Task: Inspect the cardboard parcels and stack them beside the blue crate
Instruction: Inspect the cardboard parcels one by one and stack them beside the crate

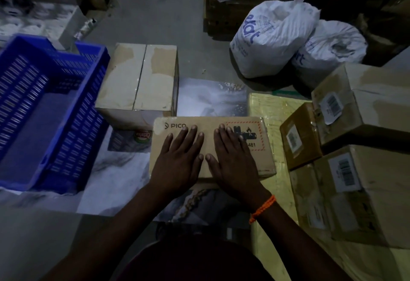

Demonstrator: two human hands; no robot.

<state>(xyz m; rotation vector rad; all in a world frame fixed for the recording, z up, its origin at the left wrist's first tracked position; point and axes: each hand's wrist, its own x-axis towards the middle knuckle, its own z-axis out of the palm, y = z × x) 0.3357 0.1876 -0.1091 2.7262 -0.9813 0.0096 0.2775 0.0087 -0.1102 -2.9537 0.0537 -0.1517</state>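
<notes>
A flat cardboard parcel (pixel 261 161) printed "PICO" with a red-bordered battery warning label lies on the floor in front of me. My left hand (pixel 177 161) and my right hand (pixel 233 158) rest flat on its top, side by side, fingers spread, gripping nothing. A blue slotted plastic crate (pixel 51 107) stands at the left. Right beside the crate sits a larger taped cardboard box (pixel 139 79). Several more parcels with barcode labels (pixel 359 112) are piled at the right.
Two white printed sacks (pixel 273 36) stand behind the right pile. A yellow wrapped sheet (pixel 273 112) lies under the right parcels. Printed posters (pixel 210 96) cover the floor. Dark pallets and boxes (pixel 219 19) line the back. Bare concrete (pixel 159 14) runs up the middle.
</notes>
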